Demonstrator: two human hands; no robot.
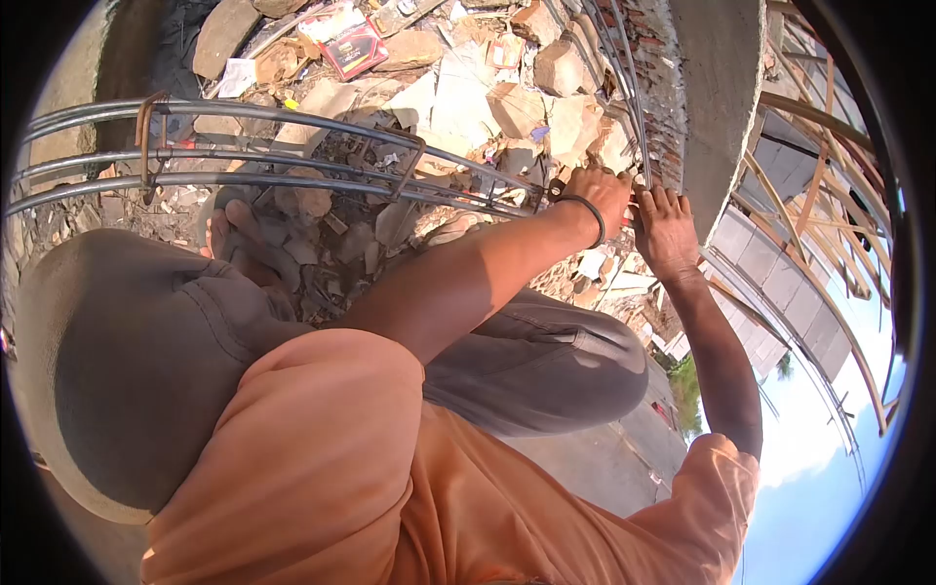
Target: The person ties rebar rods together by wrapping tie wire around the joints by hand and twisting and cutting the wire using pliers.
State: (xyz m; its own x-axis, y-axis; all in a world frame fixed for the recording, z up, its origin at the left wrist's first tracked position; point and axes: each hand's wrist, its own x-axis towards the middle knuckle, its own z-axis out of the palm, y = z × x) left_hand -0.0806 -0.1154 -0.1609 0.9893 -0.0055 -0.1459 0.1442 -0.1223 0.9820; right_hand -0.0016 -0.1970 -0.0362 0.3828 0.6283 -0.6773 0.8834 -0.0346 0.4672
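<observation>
Your left hand (597, 200) is curled by the rebar (292, 117), right hand (668, 234) beside it; can't tell either grip. Stirrups (144, 146) on, joint completion unclear.

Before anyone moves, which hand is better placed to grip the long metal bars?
Probably the left hand. It sits right by the bars' near ends, with its forearm alongside them. The right hand is farther off, nearer the concrete edge.
</observation>
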